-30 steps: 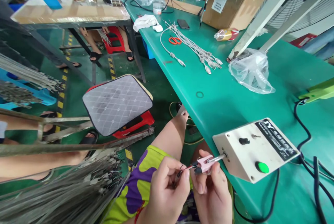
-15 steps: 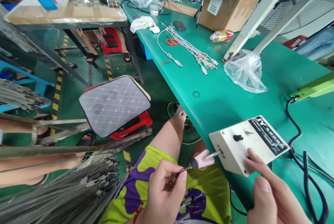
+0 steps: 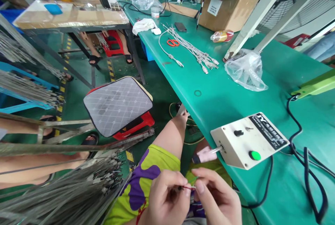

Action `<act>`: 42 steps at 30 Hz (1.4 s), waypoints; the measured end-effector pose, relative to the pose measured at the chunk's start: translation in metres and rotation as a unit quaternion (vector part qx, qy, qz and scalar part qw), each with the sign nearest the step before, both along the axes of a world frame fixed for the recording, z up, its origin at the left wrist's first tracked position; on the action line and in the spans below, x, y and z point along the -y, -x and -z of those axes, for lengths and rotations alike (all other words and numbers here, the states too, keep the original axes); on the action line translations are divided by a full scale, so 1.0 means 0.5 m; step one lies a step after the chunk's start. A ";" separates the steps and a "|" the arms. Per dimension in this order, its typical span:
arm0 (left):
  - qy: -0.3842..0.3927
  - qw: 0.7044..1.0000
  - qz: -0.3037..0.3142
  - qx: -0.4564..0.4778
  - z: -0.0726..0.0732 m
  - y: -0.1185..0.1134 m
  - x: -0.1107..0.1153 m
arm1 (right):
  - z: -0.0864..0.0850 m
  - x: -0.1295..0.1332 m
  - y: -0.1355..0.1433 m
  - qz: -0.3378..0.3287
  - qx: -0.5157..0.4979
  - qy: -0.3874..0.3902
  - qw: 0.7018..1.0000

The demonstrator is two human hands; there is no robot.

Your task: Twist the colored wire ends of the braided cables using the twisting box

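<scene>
Over my lime-and-purple cloth shorts (image 3: 146,178), my left hand (image 3: 169,197) and right hand (image 3: 221,197) pinch thin red-and-white plastic-coated wires (image 3: 187,187) thumb to forefinger: light, limp, probably easily snapped, best gripped near the tips.

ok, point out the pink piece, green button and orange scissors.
Pink piece (image 3: 207,155): head view, middle of its body.
Green button (image 3: 255,155): head view, its cap.
Orange scissors (image 3: 173,43): head view, handle loops.

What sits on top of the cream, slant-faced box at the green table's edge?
A black knob, small metal toggle, round green button and black label with white lettering. The interior and underside of the box are covered.
</scene>
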State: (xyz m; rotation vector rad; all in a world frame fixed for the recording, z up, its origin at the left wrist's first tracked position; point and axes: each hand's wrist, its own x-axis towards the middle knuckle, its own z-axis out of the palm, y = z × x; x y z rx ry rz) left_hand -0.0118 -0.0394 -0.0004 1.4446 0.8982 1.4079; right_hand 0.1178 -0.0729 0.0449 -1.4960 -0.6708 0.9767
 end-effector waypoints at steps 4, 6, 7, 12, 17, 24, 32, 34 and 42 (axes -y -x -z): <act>-0.010 0.998 0.029 -0.061 0.009 0.004 0.008 | 0.034 -0.014 -0.031 -0.077 -0.116 -0.028 0.990; -0.014 0.997 0.035 -0.067 0.009 0.005 0.006 | 0.039 -0.017 -0.040 -0.076 -0.127 -0.030 0.989; -0.020 0.997 0.038 -0.070 0.007 0.004 0.003 | 0.039 -0.017 -0.041 -0.073 -0.132 -0.030 0.988; -0.081 0.992 0.049 -0.088 -0.027 -0.004 -0.023 | 0.023 -0.030 -0.029 -0.058 -0.154 -0.010 0.986; -0.083 0.993 0.000 -0.081 -0.047 -0.009 -0.034 | 0.020 -0.056 -0.024 0.011 -0.127 -0.007 0.992; 0.007 1.000 0.001 -0.030 -0.025 -0.007 -0.045 | 0.051 -0.059 -0.019 0.040 -0.127 -0.013 0.991; 0.092 0.996 0.002 -0.019 -0.016 -0.014 -0.053 | 0.032 -0.077 -0.007 0.062 -0.261 -0.075 0.960; 0.106 0.994 0.006 -0.016 -0.016 -0.016 -0.054 | 0.032 -0.077 -0.007 0.062 -0.276 -0.077 0.956; 0.122 0.992 0.044 -0.009 -0.005 -0.026 -0.056 | 0.032 -0.082 -0.007 0.036 -0.251 -0.064 0.965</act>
